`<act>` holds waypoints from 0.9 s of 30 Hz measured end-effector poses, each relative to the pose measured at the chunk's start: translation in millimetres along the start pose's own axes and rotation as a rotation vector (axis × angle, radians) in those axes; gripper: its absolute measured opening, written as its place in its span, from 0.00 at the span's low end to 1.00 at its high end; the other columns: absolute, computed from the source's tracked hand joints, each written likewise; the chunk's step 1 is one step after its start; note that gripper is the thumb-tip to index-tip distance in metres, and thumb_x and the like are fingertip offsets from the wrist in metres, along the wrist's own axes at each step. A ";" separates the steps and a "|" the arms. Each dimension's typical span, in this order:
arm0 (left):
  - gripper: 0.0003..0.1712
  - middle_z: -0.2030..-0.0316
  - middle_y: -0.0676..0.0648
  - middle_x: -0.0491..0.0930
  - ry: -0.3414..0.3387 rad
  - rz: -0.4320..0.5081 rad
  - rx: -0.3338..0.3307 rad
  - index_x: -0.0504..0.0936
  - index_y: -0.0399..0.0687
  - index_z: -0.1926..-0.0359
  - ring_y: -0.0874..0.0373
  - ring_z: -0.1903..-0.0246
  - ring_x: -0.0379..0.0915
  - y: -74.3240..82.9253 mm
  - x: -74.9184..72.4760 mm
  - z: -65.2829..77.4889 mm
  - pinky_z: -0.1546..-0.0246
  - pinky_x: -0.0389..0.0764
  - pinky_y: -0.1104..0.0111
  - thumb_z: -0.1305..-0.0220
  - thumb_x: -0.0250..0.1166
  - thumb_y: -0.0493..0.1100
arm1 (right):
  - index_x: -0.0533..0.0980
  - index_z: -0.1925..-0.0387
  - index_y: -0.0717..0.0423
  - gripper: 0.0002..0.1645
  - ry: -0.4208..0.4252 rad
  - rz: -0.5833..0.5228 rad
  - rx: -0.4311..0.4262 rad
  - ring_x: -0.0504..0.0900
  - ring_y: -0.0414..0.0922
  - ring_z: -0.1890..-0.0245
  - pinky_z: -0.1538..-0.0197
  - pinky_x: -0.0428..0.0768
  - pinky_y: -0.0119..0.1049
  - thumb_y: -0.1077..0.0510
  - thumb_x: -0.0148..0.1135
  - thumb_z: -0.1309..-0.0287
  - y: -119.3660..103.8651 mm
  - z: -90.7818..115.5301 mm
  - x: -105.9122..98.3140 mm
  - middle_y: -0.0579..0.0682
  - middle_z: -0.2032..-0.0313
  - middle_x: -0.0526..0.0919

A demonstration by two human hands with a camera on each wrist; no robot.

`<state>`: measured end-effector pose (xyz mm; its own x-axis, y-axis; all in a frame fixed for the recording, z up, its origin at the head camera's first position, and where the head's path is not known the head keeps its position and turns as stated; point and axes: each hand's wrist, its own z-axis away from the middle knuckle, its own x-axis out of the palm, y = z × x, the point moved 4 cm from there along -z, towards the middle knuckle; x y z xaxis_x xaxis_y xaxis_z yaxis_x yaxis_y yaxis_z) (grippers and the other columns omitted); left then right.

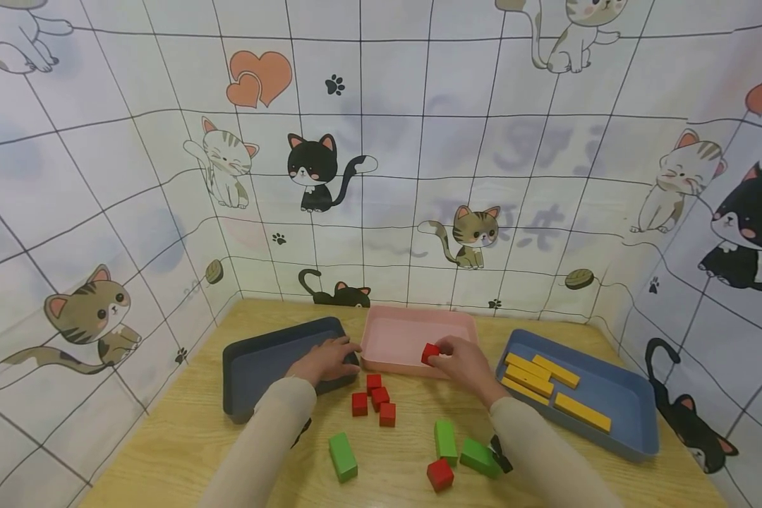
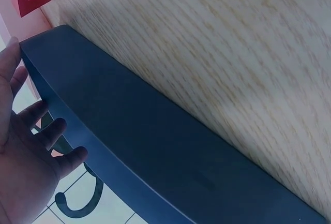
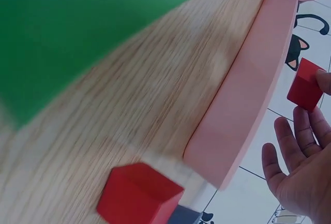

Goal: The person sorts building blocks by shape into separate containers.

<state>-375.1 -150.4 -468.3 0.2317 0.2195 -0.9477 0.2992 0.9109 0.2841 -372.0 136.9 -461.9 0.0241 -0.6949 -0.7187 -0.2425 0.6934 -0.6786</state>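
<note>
Here, red cube (image 1: 428, 353) in right hand (image 1: 465, 362).

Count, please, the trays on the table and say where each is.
3: the dark tray on the left, with the left hand at its rim; the pink tray in the middle; the blue tray on the right, holding yellow blocks.

Red cube (image 1: 429, 354); over pink tray (image 1: 390, 335)

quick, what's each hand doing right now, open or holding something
Left hand: open, holding nothing, at the dark tray.
Right hand: closed on a red block, pinching it.
</note>
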 end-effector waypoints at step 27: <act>0.30 0.27 0.41 0.59 -0.007 -0.004 -0.022 0.72 0.56 0.31 0.39 0.29 0.54 0.9 -0.3 2.0 0.34 0.55 0.37 0.32 0.64 0.55 | 0.77 0.41 0.62 0.28 -0.028 0.152 0.017 0.78 0.56 0.45 0.40 0.75 0.53 0.50 0.67 0.37 -11.5 -31.1 31.7 0.57 0.45 0.81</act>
<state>-373.0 -150.4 -467.5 0.2371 0.2133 -0.9478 0.2797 0.9193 0.2768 -398.5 100.9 -472.2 0.0159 -0.5763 -0.8171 -0.2285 0.7935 -0.5641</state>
